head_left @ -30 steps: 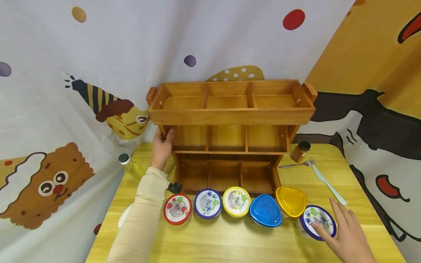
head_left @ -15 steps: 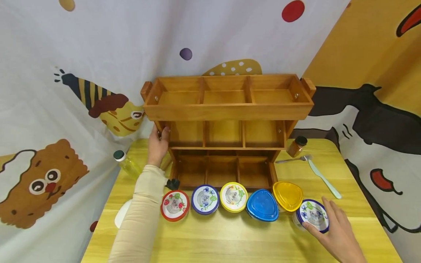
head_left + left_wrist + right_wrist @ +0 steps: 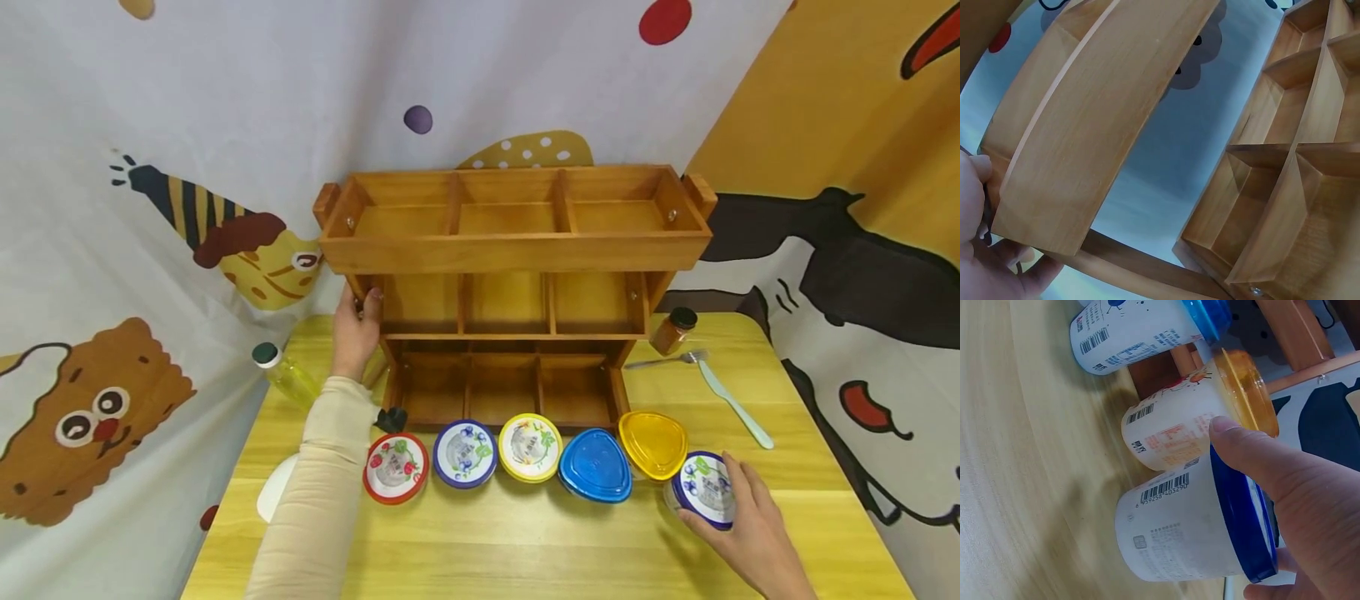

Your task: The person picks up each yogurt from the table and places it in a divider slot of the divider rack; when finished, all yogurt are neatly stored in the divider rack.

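Observation:
My left hand (image 3: 355, 337) grips the left side of a three-tier wooden rack (image 3: 517, 254), thumb at the front and other fingers partly hidden behind the side board. In the left wrist view the fingers lie at the lower end of a wooden tray (image 3: 1094, 125). My right hand (image 3: 757, 537) holds a white tub with a dark blue lid (image 3: 1175, 528), its thumb on the lid rim and fingertips at the opposite edge. Left of that tub stands a yellow-lidded tub (image 3: 653, 446), then a bright blue-lidded one (image 3: 596, 467).
More round tubs line the rack's front: a yellow-rimmed one (image 3: 530, 448), a purple-rimmed one (image 3: 466, 454) and a red-rimmed one (image 3: 396, 468). A spice jar (image 3: 673, 331), fork (image 3: 667, 361) and pale green knife (image 3: 738, 408) lie right. An oil bottle (image 3: 285, 375) stands left.
My right hand has moved left and closed its fingers round the dark blue-lidded tub's lid. The left hand keeps its grip on the rack. The head view has shifted slightly.

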{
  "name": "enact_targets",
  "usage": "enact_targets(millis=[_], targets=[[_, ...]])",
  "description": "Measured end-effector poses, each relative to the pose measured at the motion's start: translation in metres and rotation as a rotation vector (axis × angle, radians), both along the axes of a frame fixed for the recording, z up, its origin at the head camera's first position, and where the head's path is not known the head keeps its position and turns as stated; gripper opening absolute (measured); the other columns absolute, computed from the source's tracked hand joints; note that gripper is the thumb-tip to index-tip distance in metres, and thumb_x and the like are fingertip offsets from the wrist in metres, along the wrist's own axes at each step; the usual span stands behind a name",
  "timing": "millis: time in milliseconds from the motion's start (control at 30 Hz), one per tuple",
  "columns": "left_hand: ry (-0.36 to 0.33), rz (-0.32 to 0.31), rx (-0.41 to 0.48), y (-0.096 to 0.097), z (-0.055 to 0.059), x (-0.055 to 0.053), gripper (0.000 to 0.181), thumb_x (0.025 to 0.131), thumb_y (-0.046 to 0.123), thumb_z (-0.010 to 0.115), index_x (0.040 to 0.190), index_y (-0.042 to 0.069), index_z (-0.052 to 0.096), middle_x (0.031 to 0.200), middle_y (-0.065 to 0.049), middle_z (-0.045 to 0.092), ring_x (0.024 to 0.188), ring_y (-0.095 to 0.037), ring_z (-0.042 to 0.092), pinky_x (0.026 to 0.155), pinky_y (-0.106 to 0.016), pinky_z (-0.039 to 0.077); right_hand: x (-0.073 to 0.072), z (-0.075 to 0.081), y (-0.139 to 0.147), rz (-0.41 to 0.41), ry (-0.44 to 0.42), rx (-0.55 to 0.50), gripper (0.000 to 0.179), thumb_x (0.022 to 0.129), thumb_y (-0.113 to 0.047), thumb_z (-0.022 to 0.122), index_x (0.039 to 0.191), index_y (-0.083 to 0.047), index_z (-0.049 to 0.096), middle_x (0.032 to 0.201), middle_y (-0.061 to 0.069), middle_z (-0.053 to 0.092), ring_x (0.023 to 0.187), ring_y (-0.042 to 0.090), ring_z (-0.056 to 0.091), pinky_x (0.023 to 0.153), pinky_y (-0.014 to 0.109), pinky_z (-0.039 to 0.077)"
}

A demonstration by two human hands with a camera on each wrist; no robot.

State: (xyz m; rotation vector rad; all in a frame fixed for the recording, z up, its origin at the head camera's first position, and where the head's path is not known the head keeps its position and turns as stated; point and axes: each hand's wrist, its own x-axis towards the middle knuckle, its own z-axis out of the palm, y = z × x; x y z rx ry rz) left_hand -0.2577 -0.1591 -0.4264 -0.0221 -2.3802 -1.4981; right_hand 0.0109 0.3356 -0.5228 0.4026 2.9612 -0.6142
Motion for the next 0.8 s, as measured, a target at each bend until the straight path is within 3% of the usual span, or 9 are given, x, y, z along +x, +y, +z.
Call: enact_targets(millis=[400,800], targets=[[0.011,-0.011,-0.005,-0.0001,-0.0007,0.0006,0.038,0.105,0.026,0.045,0.138,0.007,0.047,0.131,-0.023,0.058,0.116,-0.037,0.057,0.096,-0.052,0.047,-0.0035,-0.0035,-0.0007,-0.026,-0.047,-0.025,0.124,0.075,-0.062,0.076,0.154,0.006,0.007,0.137,0.044,0.023,0.11,0.055,0.039,0.088,0.071,0.041],[-0.011,-0.011,-0.01,-0.0017,0.002,0.0015,0.038,0.105,0.028,0.046,0.137,0.007,0.048,0.131,-0.022,0.057,0.12,-0.037,0.056,0.098,-0.053,0.046,-0.0015,-0.0007,0.0041,-0.092,-0.147,-0.064,0.128,0.074,-0.066,0.074,0.154,0.004,0.003,0.137,0.044,0.017,0.106,0.054,0.038,0.088,0.07,0.044]])
